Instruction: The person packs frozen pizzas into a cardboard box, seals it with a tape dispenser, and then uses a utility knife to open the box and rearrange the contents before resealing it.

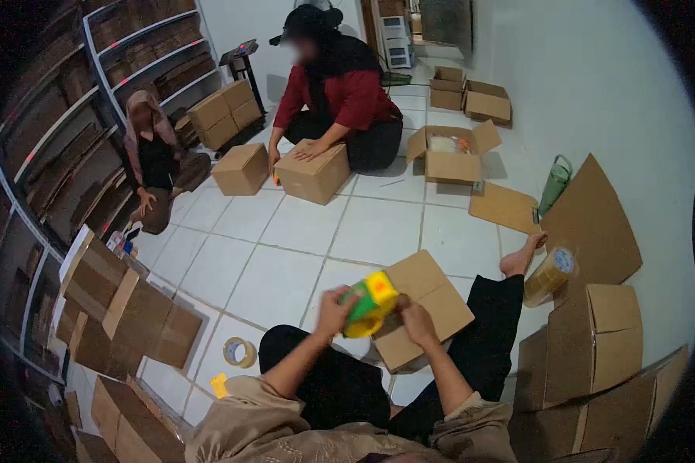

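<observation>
Kinda dim indoor light, soft shadows, corners go black, fisheye bends the shelves (104,85), hands maybe slightly blurred.

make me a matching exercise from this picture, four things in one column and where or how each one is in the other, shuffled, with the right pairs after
Things
1. green and yellow plastic tape dispenser
2. round tan tape roll lying flat
3. tan cylinder of stacked tape rolls
4. brown cardboard box with white contents

Place or state
a. beside the bare foot
b. between the left hand and right hand
c. flaps open
d. on the white floor tiles near the left knee

Right pairs: 1-b, 2-d, 3-a, 4-c
</observation>
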`<state>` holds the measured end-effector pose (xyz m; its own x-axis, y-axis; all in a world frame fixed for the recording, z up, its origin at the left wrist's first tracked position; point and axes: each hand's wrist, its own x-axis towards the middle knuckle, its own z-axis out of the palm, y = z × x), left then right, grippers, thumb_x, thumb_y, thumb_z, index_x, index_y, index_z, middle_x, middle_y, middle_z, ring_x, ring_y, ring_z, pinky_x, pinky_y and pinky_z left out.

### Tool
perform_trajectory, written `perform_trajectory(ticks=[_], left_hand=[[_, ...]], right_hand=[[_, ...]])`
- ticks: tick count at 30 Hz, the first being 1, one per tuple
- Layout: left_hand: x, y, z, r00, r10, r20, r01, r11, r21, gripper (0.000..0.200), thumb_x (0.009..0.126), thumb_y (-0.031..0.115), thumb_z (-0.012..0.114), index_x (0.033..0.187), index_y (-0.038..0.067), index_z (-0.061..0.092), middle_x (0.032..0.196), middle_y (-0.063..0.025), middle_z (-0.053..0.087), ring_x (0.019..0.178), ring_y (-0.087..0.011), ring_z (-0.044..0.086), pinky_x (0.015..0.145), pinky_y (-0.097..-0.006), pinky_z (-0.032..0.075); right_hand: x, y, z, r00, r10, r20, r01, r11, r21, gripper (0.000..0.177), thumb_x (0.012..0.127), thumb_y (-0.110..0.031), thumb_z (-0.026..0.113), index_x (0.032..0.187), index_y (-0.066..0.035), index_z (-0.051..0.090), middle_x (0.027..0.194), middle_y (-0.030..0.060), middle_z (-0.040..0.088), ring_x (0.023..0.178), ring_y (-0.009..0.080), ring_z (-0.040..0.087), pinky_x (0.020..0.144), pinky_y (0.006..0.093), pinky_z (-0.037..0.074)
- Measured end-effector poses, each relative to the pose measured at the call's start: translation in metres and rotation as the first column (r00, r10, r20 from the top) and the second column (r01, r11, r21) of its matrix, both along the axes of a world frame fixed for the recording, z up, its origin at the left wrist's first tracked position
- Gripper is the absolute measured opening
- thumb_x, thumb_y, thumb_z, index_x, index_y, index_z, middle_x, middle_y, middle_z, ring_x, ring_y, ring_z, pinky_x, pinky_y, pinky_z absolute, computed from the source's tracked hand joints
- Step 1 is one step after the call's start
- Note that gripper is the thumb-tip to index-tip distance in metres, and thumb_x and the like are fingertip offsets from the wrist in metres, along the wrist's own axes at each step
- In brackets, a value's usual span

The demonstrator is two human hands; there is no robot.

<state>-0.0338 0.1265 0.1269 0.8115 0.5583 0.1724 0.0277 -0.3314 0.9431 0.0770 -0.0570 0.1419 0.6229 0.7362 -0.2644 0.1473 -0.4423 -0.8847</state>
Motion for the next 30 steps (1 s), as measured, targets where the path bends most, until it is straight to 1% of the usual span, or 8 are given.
perform_trajectory(ticks=[1, 3, 7, 12, 18, 24, 26, 30], left_hand=[[0.008, -0.010, -0.024, 0.997, 0.019, -0.073, -0.012, 0.994, 0.105, 0.039, 0.079, 0.038, 0.062, 0.077, -0.001, 0.062, 0.055, -0.0125, 0.056, 0.051, -0.0190, 0.053, 0.052, -0.0326, 0.043], [0.003, -0.035, 0.006, 0.996, 0.027, -0.090, -0.009, 0.981, 0.195, 0.042, 0.079, 0.040, 0.062, 0.073, -0.002, 0.061, 0.053, -0.0148, 0.053, 0.047, -0.0234, 0.052, 0.050, -0.0351, 0.042], [-0.003, -0.046, 0.028, 0.986, 0.031, -0.162, 0.023, 0.945, 0.326, 0.047, 0.078, 0.042, 0.061, 0.066, -0.002, 0.055, 0.049, -0.0120, 0.047, 0.047, -0.0149, 0.047, 0.048, -0.0351, 0.040], [0.000, -0.041, 0.008, 0.991, 0.017, -0.134, 0.014, 0.973, 0.230, 0.041, 0.080, 0.035, 0.062, 0.065, -0.002, 0.053, 0.051, -0.0121, 0.048, 0.048, -0.0133, 0.045, 0.047, -0.0338, 0.039], [-0.001, -0.044, 0.014, 0.996, -0.044, -0.081, 0.058, 0.982, 0.178, 0.041, 0.081, 0.031, 0.062, 0.063, -0.003, 0.050, 0.049, -0.0128, 0.045, 0.047, -0.0118, 0.041, 0.045, -0.0322, 0.036], [-0.001, -0.048, 0.027, 0.992, -0.024, -0.127, 0.058, 0.962, 0.266, 0.042, 0.083, 0.032, 0.061, 0.063, -0.002, 0.049, 0.049, -0.0117, 0.045, 0.048, -0.0119, 0.041, 0.045, -0.0317, 0.036], [-0.001, -0.048, 0.029, 0.987, -0.023, -0.159, 0.061, 0.969, 0.239, 0.042, 0.082, 0.033, 0.061, 0.063, -0.002, 0.050, 0.049, -0.0126, 0.046, 0.047, -0.0130, 0.043, 0.046, -0.0323, 0.037], [0.002, -0.046, 0.032, 0.980, -0.037, -0.196, 0.084, 0.969, 0.234, 0.043, 0.082, 0.035, 0.061, 0.065, -0.003, 0.053, 0.050, -0.0142, 0.048, 0.047, -0.0154, 0.046, 0.047, -0.0333, 0.038]], right_hand=[[0.002, 0.001, -0.005, 1.000, 0.006, 0.006, -0.006, 1.000, -0.006, 0.050, 0.092, -0.036, 0.040, 0.127, -0.001, 0.044, 0.131, 0.0157, 0.044, 0.127, 0.0267, 0.035, 0.104, 0.0383, 0.026], [0.007, 0.003, -0.026, 0.800, -0.256, -0.543, 0.495, 0.792, 0.356, 0.051, 0.092, -0.041, 0.042, 0.122, -0.001, 0.049, 0.124, 0.0144, 0.051, 0.118, 0.0237, 0.044, 0.099, 0.0341, 0.032], [0.029, 0.010, -0.058, 0.905, -0.170, -0.389, 0.315, 0.883, 0.347, 0.042, 0.090, -0.036, 0.049, 0.108, 0.000, 0.060, 0.106, 0.0104, 0.060, 0.100, 0.0195, 0.054, 0.092, 0.0292, 0.037], [0.031, -0.010, -0.033, 0.674, -0.012, -0.739, 0.433, 0.817, 0.381, 0.028, 0.090, -0.024, 0.051, 0.103, -0.001, 0.059, 0.093, 0.0017, 0.061, 0.087, 0.0115, 0.056, 0.081, 0.0262, 0.042], [0.030, -0.007, -0.046, 0.855, 0.047, -0.516, 0.249, 0.836, 0.489, 0.019, 0.088, -0.017, 0.053, 0.098, -0.003, 0.061, 0.091, 0.0026, 0.062, 0.080, 0.0093, 0.055, 0.072, 0.0215, 0.042], [0.036, -0.015, -0.031, 0.571, 0.111, -0.813, 0.449, 0.787, 0.423, 0.017, 0.086, -0.016, 0.055, 0.091, -0.002, 0.064, 0.080, 0.0013, 0.062, 0.076, 0.0071, 0.054, 0.068, 0.0199, 0.040], [0.031, -0.017, -0.004, 0.845, -0.033, -0.534, 0.279, 0.878, 0.388, 0.017, 0.084, -0.015, 0.058, 0.085, 0.000, 0.066, 0.079, 0.0030, 0.065, 0.072, 0.0083, 0.057, 0.066, 0.0223, 0.044], [0.033, -0.007, -0.025, 0.895, -0.120, -0.430, 0.319, 0.845, 0.428, 0.016, 0.081, -0.013, 0.061, 0.077, 0.002, 0.066, 0.072, 0.0057, 0.065, 0.064, 0.0098, 0.059, 0.058, 0.0226, 0.046]])
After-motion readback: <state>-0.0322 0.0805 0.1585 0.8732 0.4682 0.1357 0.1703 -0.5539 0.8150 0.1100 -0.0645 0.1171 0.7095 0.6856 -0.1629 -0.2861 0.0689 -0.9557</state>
